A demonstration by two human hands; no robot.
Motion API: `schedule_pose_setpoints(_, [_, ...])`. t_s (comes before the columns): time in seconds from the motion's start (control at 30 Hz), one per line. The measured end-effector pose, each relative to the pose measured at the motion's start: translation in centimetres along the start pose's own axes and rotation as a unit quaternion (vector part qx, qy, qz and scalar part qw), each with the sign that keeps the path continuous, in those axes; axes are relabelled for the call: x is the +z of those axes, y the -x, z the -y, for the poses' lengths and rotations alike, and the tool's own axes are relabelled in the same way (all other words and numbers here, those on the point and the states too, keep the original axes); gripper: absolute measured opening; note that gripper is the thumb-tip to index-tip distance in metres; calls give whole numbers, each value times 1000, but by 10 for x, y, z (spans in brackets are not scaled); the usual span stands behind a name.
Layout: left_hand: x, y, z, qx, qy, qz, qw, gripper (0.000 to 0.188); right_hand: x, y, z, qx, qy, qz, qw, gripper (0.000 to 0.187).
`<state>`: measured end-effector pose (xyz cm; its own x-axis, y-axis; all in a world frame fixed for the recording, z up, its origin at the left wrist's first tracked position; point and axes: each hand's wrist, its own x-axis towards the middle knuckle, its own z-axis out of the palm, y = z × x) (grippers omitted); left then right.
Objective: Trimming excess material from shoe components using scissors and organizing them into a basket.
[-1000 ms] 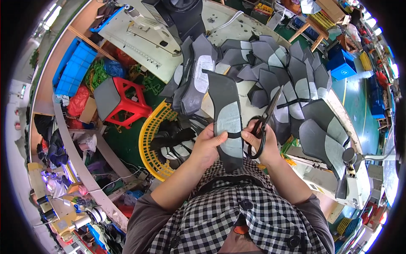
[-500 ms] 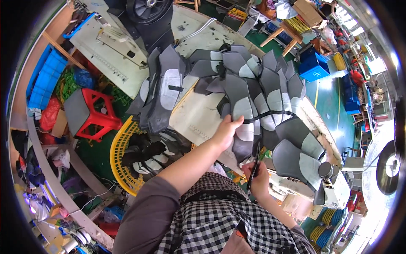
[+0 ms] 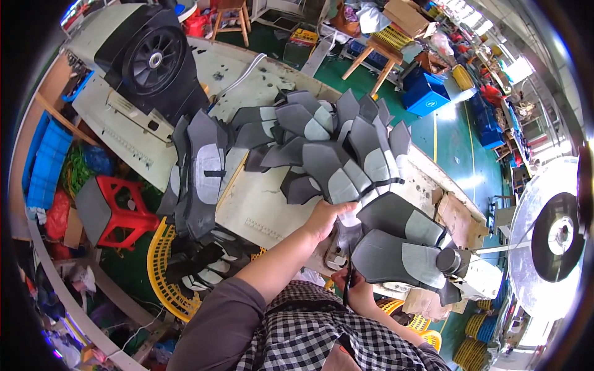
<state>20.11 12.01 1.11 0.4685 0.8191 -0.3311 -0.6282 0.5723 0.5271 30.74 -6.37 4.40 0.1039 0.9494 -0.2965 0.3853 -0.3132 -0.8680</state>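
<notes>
My left hand (image 3: 325, 219) is closed on the near edge of a dark grey padded fabric panel (image 3: 328, 164) with a light grey patch, its thumb on top. This panel belongs to a heap of similar panels (image 3: 377, 148) lying over the sewing table, with a black strip running along some of them. Lower, close to my apron, my right hand (image 3: 362, 295) is closed around black scissors (image 3: 349, 278), whose blades point up beside the table edge. Just right of them lies another panel (image 3: 393, 256), partly beside a sewing machine head (image 3: 473, 272).
A stack of panels (image 3: 201, 167) lies left on the white table (image 3: 250, 219). Below it stands a yellow basket (image 3: 162, 272) holding more pieces. Further left is a red and grey stool (image 3: 114, 210). A large black machine wheel (image 3: 154, 59) rises at the far left; blue bins (image 3: 427, 93) stand beyond.
The view has swung, so the table lies lower and further left. The panels by my left hand have shifted and bunched nearer it. My right hand still holds the scissors.
</notes>
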Motion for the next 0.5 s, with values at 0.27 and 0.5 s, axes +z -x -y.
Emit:
schedule_pose_setpoints(0.27, [22,46,-72,30,-39,82,995,39,9,10,29,24,49,55,997,16])
schedule_pose_setpoints(0.5, [-45,154,-96,105,-30,-45,993,47,11,23,8,-40,92,122,987,24])
